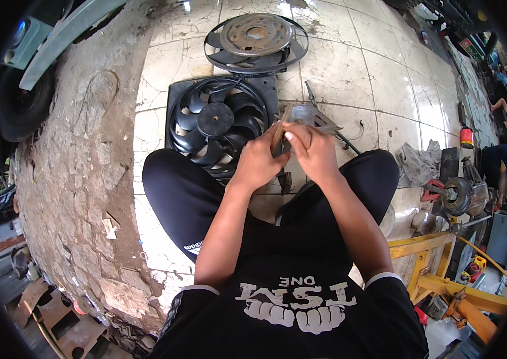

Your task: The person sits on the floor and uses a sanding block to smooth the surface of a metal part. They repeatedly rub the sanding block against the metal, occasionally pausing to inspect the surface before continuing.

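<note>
My left hand [257, 160] and my right hand [314, 152] meet over my crossed legs, fingers closed. Between them is a narrow brownish strip [278, 137], gripped by the left hand; my right fingertips press close to its upper end. Just beyond my right knuckles shows a grey angular metal bracket [304, 113]; whether the right fingers touch it is hidden. To the left of the hands lies a black radiator fan [215, 119] in a square shroud. Farther off, a rusty round metal disc [257, 34] rests on a second black fan with a ring.
A thin dark rod [346, 143] lies right of the bracket. Grey rag [419, 163], red bottle [466, 137] and a wheeled machine part [457, 196] sit to the right, above a yellow metal frame [439, 287]. Broken concrete [80, 197] borders the tiles at left.
</note>
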A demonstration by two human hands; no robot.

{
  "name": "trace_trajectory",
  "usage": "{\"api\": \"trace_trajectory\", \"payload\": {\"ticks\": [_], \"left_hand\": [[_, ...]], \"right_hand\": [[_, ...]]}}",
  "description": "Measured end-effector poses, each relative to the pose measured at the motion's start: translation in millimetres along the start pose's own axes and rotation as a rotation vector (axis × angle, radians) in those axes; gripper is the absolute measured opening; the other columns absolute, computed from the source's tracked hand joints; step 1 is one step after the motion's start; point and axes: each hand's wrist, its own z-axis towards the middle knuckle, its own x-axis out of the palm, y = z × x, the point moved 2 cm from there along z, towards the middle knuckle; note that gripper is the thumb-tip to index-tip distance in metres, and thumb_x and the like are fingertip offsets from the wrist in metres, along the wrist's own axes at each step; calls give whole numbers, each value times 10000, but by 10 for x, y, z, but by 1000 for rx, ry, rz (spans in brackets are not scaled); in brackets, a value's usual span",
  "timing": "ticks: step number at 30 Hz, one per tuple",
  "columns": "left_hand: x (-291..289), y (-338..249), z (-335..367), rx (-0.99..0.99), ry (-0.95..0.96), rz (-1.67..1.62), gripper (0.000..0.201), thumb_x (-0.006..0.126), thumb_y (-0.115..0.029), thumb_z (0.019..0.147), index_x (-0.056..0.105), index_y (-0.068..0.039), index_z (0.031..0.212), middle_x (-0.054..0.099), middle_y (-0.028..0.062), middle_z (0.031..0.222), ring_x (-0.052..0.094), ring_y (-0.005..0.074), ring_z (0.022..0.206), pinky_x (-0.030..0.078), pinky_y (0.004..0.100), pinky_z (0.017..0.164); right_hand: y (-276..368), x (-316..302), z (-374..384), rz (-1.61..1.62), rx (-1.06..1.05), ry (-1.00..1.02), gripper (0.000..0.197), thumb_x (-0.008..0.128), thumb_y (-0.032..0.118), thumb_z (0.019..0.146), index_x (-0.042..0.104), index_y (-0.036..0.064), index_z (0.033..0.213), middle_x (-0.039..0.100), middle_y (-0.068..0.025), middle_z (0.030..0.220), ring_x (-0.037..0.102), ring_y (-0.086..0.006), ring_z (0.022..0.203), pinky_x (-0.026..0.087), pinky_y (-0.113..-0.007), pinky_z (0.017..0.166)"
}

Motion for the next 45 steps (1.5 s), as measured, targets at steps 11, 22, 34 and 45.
{"api": "trace_trajectory", "payload": {"ticks": [11, 22, 34, 45], "left_hand": [[100, 405, -555, 9, 129, -178, 1001, 695, 90, 788, 301, -82, 1692, 310, 232, 1730, 264, 406, 1624, 252, 461, 1325], [298, 189, -487, -97, 41, -363, 1069, 683, 85, 777, 237, -106, 1729, 318, 239, 1737, 422, 381, 1563, 366, 448, 1263], [297, 270, -518, -12, -91, -49, 933, 545, 112, 743, 486, -157, 1635, 681, 288, 1375, 678, 446, 1247, 537, 454, 1064], [118, 34, -388, -71, -59, -19, 814, 581, 83, 828, 506, -129, 1610, 696, 286, 1350, 680, 456, 1235, 544, 471, 1073]], "right_hand": [[-50, 126, 163, 100, 122, -26, 140, 692, 166, 1032, 743, 68, 1119, 808, -130, 1124, 778, -344, 1025, 612, -410, 874], [-233, 106, 194, 104, 469, -62, 528, 814, 367, 912, 707, 36, 1310, 786, -207, 1147, 759, -399, 1072, 585, -435, 953], [-369, 200, 244, 228, 559, -103, 524, 769, 382, 953, 701, 28, 1333, 776, -233, 1165, 754, -379, 1116, 569, -414, 966], [-401, 172, 144, 209, 464, -161, 447, 721, 377, 1014, 707, 21, 1284, 769, -215, 1153, 726, -363, 1115, 535, -422, 973]]}}
